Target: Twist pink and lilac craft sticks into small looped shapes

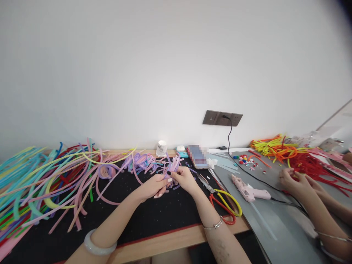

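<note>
Above the black mat [154, 216], my left hand [155, 186] and my right hand [182, 178] meet with fingers pinched together. Both are closed on a purple pipe cleaner [166, 176], mostly covered by the fingers. Right behind them lies a heap of short pink and purple pipe cleaner pieces [176, 161], so where the held part ends is hard to see. Left of the heap are looped pink and purple pipe cleaners [141, 161] and a coiled roll [107, 171]. Scissors [226, 202] with yellow and red handles lie beside my right forearm.
Long coloured pipe cleaners [41, 183] cover the left side. A paper cup [161, 149], a white case [180, 148] and a phone [198, 157] stand along the back. On the grey table [275, 216] lie a pink glue gun [250, 190] with a cord, pompoms [243, 159], and another person's hands [298, 183].
</note>
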